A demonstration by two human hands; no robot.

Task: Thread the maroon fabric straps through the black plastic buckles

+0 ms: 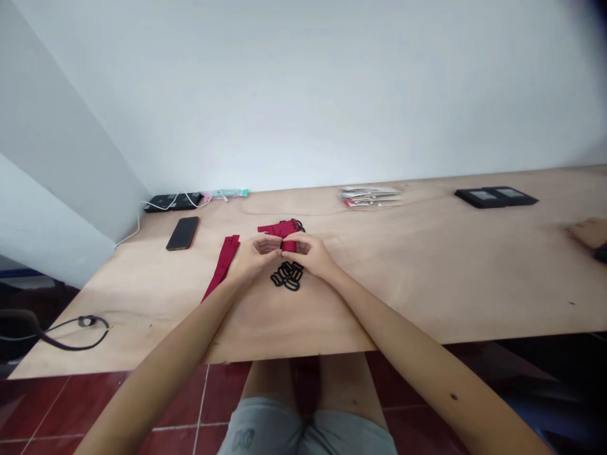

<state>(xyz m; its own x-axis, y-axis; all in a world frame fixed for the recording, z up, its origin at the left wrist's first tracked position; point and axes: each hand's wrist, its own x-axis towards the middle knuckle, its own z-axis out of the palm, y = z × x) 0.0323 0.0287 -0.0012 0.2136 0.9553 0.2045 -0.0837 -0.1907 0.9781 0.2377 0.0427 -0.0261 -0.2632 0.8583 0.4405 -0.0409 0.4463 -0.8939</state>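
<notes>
Above the wooden table, my left hand [258, 254] and my right hand [313, 254] meet fingertip to fingertip. Both pinch a short folded red strap [289, 246], and a dark edge like a slide buckle shows at the left fingertips. Just below the hands lies a loose pile of black slide buckles [288, 276]. Behind the fingers rests a bunch of red straps [279, 228] with black buckles at its right end. Another flat red strap [222, 265] stretches beside my left wrist, partly covered by the forearm.
On the left are a phone [183, 233], a black device with a white cable [174, 201] and a dark cable loop [80, 335]. Plastic packets [370, 196] and two joined black boxes [496, 197] sit near the wall. Another person's hand [589, 232] rests at the right edge.
</notes>
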